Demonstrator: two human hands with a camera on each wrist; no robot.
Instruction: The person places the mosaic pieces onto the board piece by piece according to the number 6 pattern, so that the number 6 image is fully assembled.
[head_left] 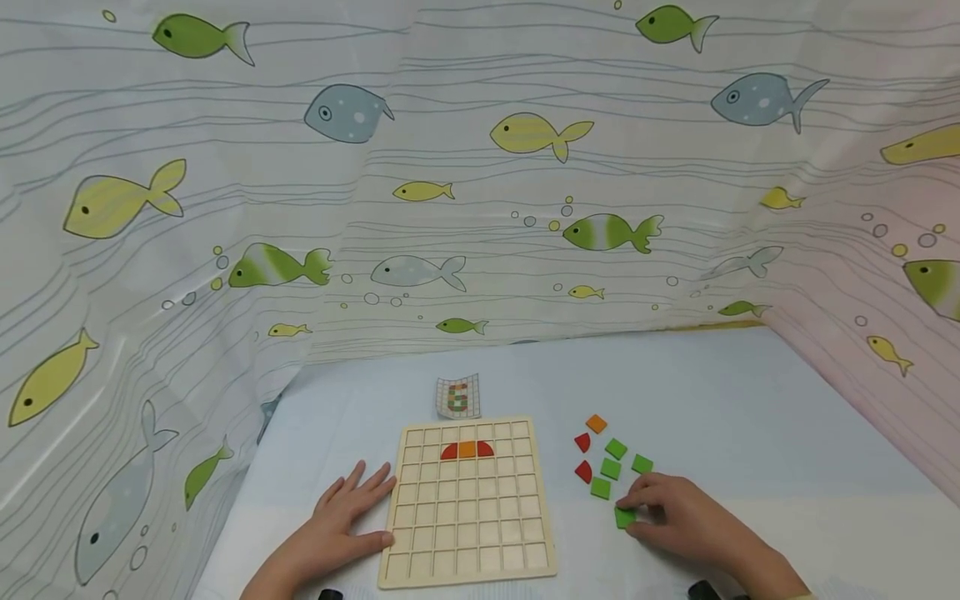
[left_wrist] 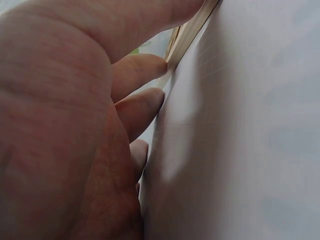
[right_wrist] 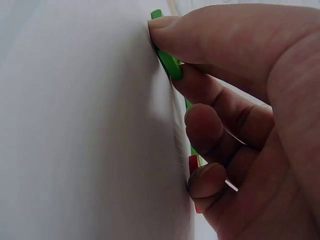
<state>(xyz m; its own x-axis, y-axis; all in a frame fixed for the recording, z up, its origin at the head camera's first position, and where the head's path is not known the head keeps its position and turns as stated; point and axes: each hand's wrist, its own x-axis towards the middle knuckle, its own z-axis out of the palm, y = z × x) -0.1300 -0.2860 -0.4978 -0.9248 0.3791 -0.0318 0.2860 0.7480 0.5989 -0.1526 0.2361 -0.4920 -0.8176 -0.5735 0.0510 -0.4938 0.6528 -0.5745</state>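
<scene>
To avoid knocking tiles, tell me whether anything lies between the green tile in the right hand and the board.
Nothing visible: from the green tile in the right hand straight left to the board, only table shows. The loose tiles lie farther out, off that line; the left hand is at the board's opposite edge.

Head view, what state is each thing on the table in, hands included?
Wooden grid board: flat, mostly unfilled
Pattern card: patterned side up
Left hand: fingers spread, touching the board
Right hand: pinching a green square
Other green squares: four, loose
Orange squares: one in the board, one loose
Red pieces: two in the board, two loose
</scene>
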